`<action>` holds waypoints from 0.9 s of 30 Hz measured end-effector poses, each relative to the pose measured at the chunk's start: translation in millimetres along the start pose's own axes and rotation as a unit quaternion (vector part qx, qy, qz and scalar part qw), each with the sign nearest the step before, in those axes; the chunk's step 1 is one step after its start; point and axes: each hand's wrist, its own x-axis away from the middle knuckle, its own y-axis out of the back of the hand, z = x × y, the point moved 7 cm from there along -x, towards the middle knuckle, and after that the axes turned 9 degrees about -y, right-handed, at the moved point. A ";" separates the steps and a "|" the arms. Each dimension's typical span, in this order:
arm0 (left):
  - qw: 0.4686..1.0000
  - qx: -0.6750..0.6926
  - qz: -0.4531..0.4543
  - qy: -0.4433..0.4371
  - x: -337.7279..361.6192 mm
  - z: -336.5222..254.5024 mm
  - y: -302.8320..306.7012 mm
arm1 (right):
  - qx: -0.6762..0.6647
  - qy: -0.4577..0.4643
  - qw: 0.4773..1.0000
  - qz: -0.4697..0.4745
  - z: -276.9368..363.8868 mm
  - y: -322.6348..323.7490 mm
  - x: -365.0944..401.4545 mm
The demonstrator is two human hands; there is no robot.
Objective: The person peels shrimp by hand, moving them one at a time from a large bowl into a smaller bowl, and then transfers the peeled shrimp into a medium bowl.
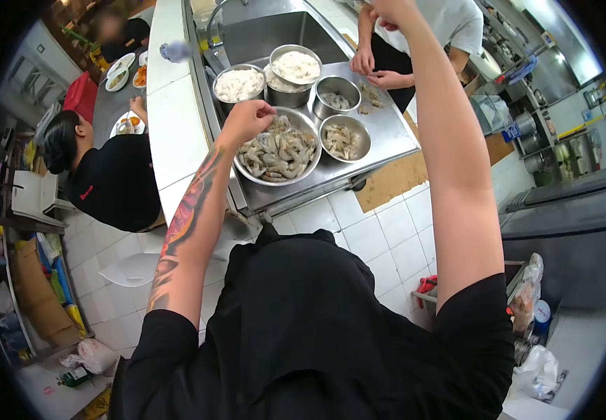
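Observation:
My left hand [250,120] is above the left rim of a large steel bowl [311,162] heaped with raw shrimp [278,148]. Its fingertips are pinched together; whatever may be between them is hidden. My right hand [395,12] is raised far forward at the top edge of the view, partly cut off, with the fingers curled in. What it may hold does not show. Beside the large bowl stand a smaller bowl of shrimp or shells [345,140] and a steel pot with some shrimp [336,96]. Behind are steel containers with pale, whitish contents [296,66] [240,84].
A sink [275,38] with a faucet lies behind the containers. Across the steel counter [390,136], a person in white has both hands [376,70] near loose shrimp [371,98]. Left of the white tiled ledge [173,126], a person in black [110,175] sits near plates of food.

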 end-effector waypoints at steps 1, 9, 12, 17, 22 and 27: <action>1.000 0.003 -0.002 0.010 2.0 1.1 1.1 | -0.203 -0.088 0.975 -0.005 12.6 25.0 36.8; 1.000 0.005 -0.023 0.013 -0.4 3.6 5.1 | -0.515 -0.101 0.834 0.171 223.1 -95.4 232.4; 0.999 -0.009 -0.025 -0.021 -6.9 8.2 4.0 | -0.443 -0.119 0.831 0.314 251.5 -125.2 297.1; 0.999 -0.014 -0.014 -0.043 -11.1 7.4 -2.0 | -0.786 -0.208 0.402 0.422 309.8 -206.3 347.4; 1.000 -0.011 0.002 -0.015 -8.6 3.8 -4.0 | -0.833 -0.215 0.294 0.417 334.1 -204.7 338.4; 1.000 0.023 -0.005 -0.009 -9.0 9.6 -4.0 | -0.876 -0.276 0.245 0.310 349.0 -213.6 327.0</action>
